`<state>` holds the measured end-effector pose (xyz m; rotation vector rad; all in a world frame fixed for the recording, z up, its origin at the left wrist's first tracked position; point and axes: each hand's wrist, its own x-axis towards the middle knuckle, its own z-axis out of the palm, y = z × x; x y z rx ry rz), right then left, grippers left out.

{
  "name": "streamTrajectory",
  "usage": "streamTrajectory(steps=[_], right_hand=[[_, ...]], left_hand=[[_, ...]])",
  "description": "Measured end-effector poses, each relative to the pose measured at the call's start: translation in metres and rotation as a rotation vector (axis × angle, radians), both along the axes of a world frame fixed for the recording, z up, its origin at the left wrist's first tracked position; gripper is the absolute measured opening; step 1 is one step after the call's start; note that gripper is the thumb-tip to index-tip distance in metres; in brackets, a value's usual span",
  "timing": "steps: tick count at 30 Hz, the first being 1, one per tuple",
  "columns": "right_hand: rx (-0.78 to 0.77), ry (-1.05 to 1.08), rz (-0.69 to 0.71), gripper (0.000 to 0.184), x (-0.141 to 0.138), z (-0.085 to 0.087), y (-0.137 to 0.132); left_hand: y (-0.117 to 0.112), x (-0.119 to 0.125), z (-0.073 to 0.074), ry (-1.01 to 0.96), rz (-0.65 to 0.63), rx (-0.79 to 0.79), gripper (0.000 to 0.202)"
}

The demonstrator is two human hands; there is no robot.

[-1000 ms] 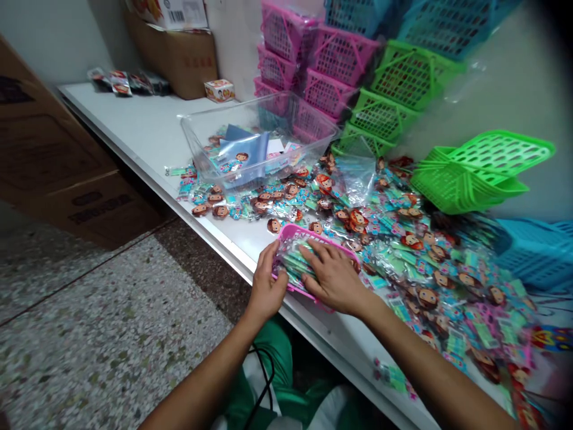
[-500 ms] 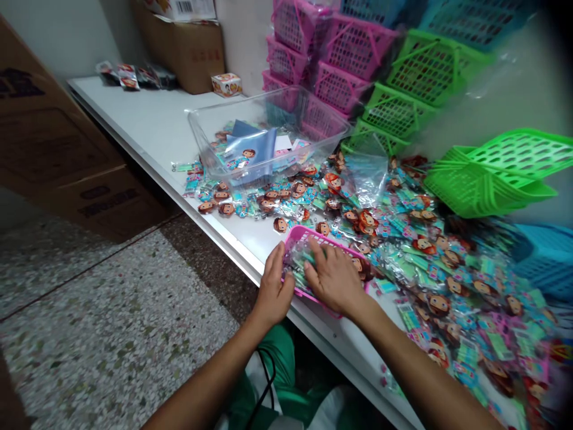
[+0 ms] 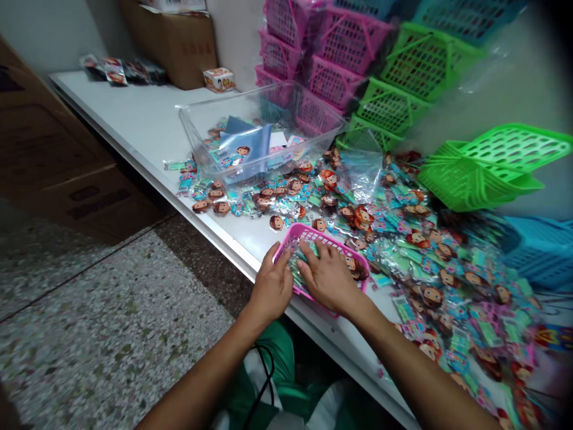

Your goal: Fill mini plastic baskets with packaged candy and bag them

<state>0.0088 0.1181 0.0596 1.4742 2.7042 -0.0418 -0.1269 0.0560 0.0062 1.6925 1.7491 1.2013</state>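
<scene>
A small pink plastic basket (image 3: 306, 229) sits at the table's front edge. Inside it lie clear packets (image 3: 297, 263) with light green contents and a printed doll face. My left hand (image 3: 273, 285) is closed around the basket's left end, its fingers at the rim. Over the packets in the basket, my right hand (image 3: 329, 276) rests palm down with its fingers stretched and a little apart. What lies under that palm is hidden. Many loose packets of the same kind (image 3: 432, 295) are heaped just behind and to the right of the basket.
Behind the heap stands a clear plastic tub (image 3: 192, 134) holding packets and a blue sheet. Stacked pink baskets (image 3: 335, 83) and green baskets (image 3: 391, 104) line the wall. Nested green baskets (image 3: 474, 179) and blue baskets (image 3: 537, 248) lie right. Cardboard boxes (image 3: 58, 161) stand left.
My left hand's fingers have shifted inward over the basket's left end. The right hand has moved slightly within the basket, still over the packets. The whole view has shifted a little.
</scene>
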Motion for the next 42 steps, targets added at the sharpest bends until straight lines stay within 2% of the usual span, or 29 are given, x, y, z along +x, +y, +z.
streamTrajectory(steps=[2,4,5,7,9,10,12,17,21,24,27,30,33,35,37,39,42], right_hand=[[-0.011,0.0,0.002,0.053,0.001,-0.001,0.002],[-0.04,0.051,0.018,0.056,0.003,-0.001,0.004],[-0.061,0.091,0.032,0.059,0.004,0.0,0.005],[-0.13,0.18,0.058,0.064,0.01,0.003,0.008],[-0.23,0.258,0.064,0.066,0.02,0.008,0.011],[-0.28,0.289,0.061,0.065,0.026,0.01,0.012],[-0.335,0.325,0.07,0.066,0.039,0.016,0.012],[-0.3,0.232,0.165,0.079,0.057,0.022,0.002],[-0.296,0.159,0.221,0.085,0.056,0.014,0.004],[-0.261,0.152,0.178,0.09,0.051,0.004,0.007],[-0.259,0.211,0.177,0.089,0.051,0.0,0.008],[-0.398,0.354,0.254,0.088,0.059,0.003,0.012],[-0.468,0.571,0.173,0.068,0.067,0.007,0.018],[-0.376,0.604,0.109,0.053,0.065,0.006,0.02],[-0.239,0.526,0.103,0.044,0.056,0.004,0.02],[-0.148,0.44,0.128,0.043,0.046,0.002,0.018],[-0.15,0.39,0.184,0.05,0.036,0.001,0.015]], left_hand=[[0.0,-0.003,0.008,0.072,0.042,0.034,0.048],[0.002,-0.009,0.02,0.164,-0.016,0.112,0.052],[0.005,-0.013,0.026,0.208,-0.119,0.154,0.053],[0.013,-0.021,0.036,0.27,-0.429,0.171,0.048],[0.022,-0.028,0.043,0.302,-0.562,0.136,0.045],[0.025,-0.03,0.044,0.317,-0.576,0.114,0.044],[0.029,-0.032,0.045,0.35,-0.569,0.085,0.043],[0.028,-0.029,0.041,0.408,-0.549,0.097,0.039],[0.025,-0.029,0.036,0.409,-0.508,0.121,0.051],[0.023,-0.027,0.034,0.49,-0.491,0.132,0.053],[0.023,-0.025,0.034,0.568,-0.488,0.116,0.049],[0.023,-0.024,0.037,0.615,-0.483,0.088,0.045],[0.023,-0.024,0.038,0.629,-0.475,0.066,0.044],[0.022,-0.023,0.038,0.636,-0.465,0.065,0.045],[0.022,-0.022,0.037,0.645,-0.464,0.082,0.046],[0.022,-0.022,0.039,0.657,-0.478,0.103,0.047],[0.026,-0.024,0.044,0.678,-0.5,0.106,0.046]])
